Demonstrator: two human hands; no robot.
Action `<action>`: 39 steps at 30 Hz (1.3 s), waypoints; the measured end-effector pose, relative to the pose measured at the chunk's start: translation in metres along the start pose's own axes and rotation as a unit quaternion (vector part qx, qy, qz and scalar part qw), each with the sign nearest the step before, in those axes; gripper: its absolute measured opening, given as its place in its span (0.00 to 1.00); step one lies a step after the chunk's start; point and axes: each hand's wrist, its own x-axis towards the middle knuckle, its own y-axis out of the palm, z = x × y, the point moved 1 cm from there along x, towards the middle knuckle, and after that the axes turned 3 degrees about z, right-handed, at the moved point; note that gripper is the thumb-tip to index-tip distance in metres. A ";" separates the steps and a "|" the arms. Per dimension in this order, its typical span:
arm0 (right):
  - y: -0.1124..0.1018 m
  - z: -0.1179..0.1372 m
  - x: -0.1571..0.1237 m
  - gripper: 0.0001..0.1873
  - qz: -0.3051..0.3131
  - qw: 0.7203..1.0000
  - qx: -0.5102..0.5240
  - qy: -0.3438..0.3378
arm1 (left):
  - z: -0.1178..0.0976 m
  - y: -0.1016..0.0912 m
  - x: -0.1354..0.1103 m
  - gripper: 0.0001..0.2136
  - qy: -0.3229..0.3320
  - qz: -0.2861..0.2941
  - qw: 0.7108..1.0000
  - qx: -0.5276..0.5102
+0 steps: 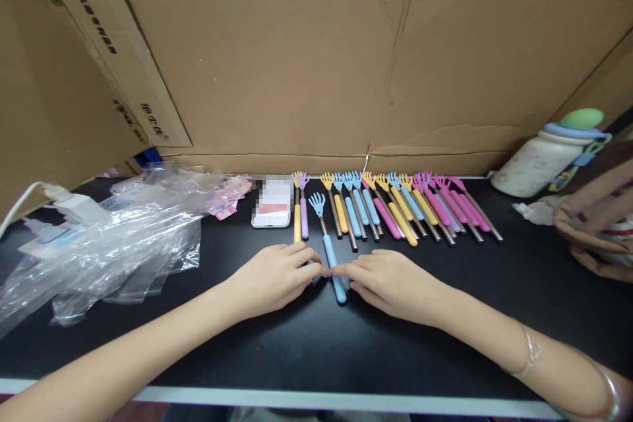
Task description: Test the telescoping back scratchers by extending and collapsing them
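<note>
A blue back scratcher [330, 252] lies on the black table between my hands, its claw head pointing away from me. My left hand [278, 277] is at the left of its handle, fingers bent and drawn together. From the other side, my right hand [393, 282] reaches in with its index finger at the handle and its other fingers curled. The fingertips of both hands nearly meet over the handle. Faint clear glints show beside them, but what the fingers pinch is too small to make out.
Several back scratchers [394, 210] in yellow, blue, pink and purple lie in a row behind. A phone [271, 202] and clear plastic bags [123, 231] are to the left. A bottle [541, 161] and a fabric bag [601, 217] stand right. Cardboard [277, 59] walls the back.
</note>
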 end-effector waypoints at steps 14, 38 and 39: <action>-0.006 0.009 -0.001 0.06 0.028 0.983 0.069 0.167 | 0.000 0.000 0.000 0.11 -0.006 -0.015 1.000 0.002; -0.033 -0.005 -0.001 0.09 -0.186 0.970 -0.155 0.007 | 0.022 -0.020 -0.006 0.07 -0.064 -0.235 0.936 0.253; -0.033 -0.004 0.002 0.10 -0.183 0.970 -0.158 0.024 | 0.019 -0.019 -0.005 0.07 -0.065 -0.230 0.937 0.255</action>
